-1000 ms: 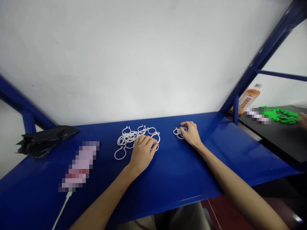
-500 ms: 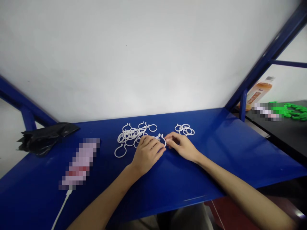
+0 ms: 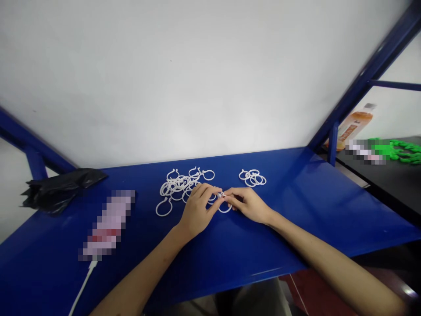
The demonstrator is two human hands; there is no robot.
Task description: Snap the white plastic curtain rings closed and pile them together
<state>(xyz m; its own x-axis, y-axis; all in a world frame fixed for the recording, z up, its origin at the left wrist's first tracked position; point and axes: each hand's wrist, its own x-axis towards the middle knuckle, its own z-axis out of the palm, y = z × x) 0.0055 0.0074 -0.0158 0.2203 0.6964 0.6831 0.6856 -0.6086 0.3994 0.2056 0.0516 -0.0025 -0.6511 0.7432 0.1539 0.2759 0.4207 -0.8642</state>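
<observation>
Between my two hands is a white plastic curtain ring point(image 3: 225, 211), its round part toward me and its end pieces away from me. My left hand point(image 3: 199, 208) pinches one side of those ends with thumb and forefinger. From the other side, my right hand point(image 3: 249, 204) pinches them too, so the fingertips partly cover the ends. A pile of white rings point(image 3: 177, 184) lies just beyond and left of my left hand, some of it hidden behind the fingers. One loose ring point(image 3: 163, 207) rests at the pile's near left. Several more rings point(image 3: 252, 177) form a small group beyond my right hand.
Everything rests on a blue tabletop point(image 3: 289, 184) against a pale wall. On the left are a black plastic bag point(image 3: 66, 186) and a blurred-out object point(image 3: 110, 224) with a white cable point(image 3: 80, 287). A bottle point(image 3: 355, 127) and green items point(image 3: 403, 151) occupy a dark surface at right.
The ring in my hands has turned so that its ends lie between both sets of fingertips. My right fingers have come closer to my left ones. The ring groups have stayed put.
</observation>
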